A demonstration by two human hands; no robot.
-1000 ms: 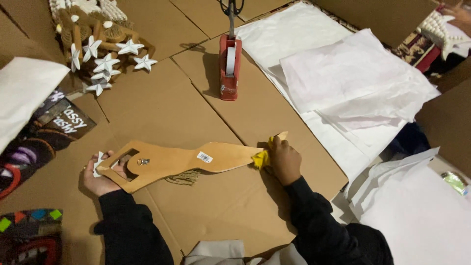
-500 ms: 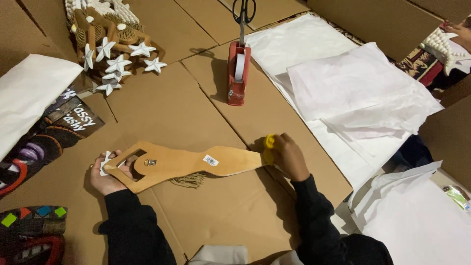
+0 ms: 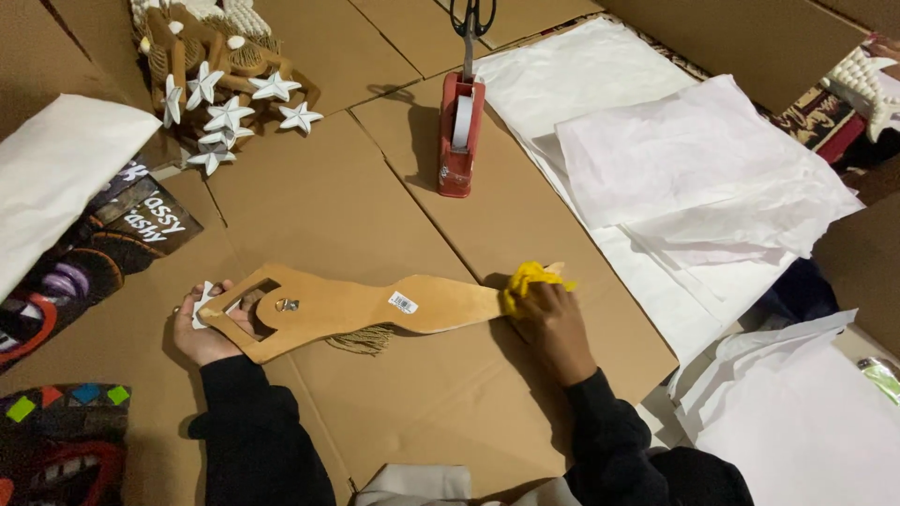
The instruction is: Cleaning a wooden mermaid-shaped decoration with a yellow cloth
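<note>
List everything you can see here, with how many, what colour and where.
wooden board: one, tan, long and flat, centre, on the cardboard
cloth: one, yellow, at the board's right end
fringe: one, tan, under the board
tape dispenser: one, red, top centre
scissors: one, black-handled, behind the dispenser
star ornaments: several, white on wood, top left
paper sheets: a stack, white, right
painted masks: a few, multicoloured, left edge
cardboard: brown, flattened, covering the surface
left hand: grips the board's cut-out end
right hand: presses the cloth on the board

Dim warm light, soft shadows, sharp
</note>
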